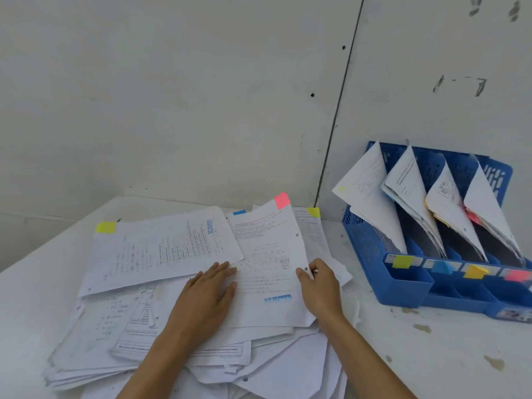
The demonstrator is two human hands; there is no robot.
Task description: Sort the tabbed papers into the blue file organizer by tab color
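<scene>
Your right hand (319, 286) pinches the right edge of the white printed paper sheet with a pink sticky tab (270, 263), thumb on top and fingers curled round the edge. Your left hand (207, 292) lies flat, fingers straight, pressing on the sheet's left edge and on the loose pile of white papers (115, 341) beneath it. The pile sprawls over the near-left part of the white table (403, 355). The sheet lies on top, its tab pointing to the table's far edge. The blue perforated plastic file organizer (365, 243) stands at the far right corner, papers leaning in its four slots, with a pink label (516, 275) in front of the rightmost one.

Expect the sheet to be nearly weightless and limp: held by one edge, it will likely droop and flutter. Paper slides readily on paper, so neighbours may drag along unless your flat hand pins the pile. Grip mid-way along the long edge, where you have it, not by the tab, which could peel, nor by a corner, which creases or tears easily.
</scene>
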